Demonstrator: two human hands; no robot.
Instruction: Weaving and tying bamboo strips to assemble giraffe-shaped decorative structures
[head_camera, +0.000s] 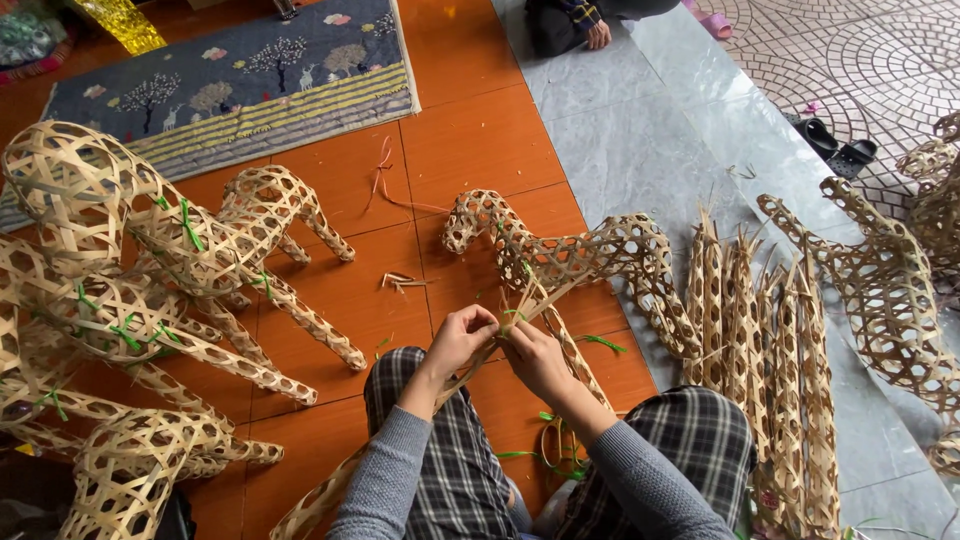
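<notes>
A woven bamboo animal frame (590, 255) lies on the orange tiled floor in front of me, with an open hexagonal weave. My left hand (460, 338) and my right hand (535, 358) meet over one of its woven legs (575, 350), pinching loose bamboo strips and a bit of green tie at the joint. A second woven leg (330, 490) runs down between my checked-trousered knees.
Several finished woven animal frames (130, 270) pile up at the left. A bundle of woven legs (760, 350) and another frame (890, 290) lie on the grey stone at the right. A patterned mat (250, 80) lies beyond; another person (580, 25) sits at the top. Sandals (840, 145) rest far right.
</notes>
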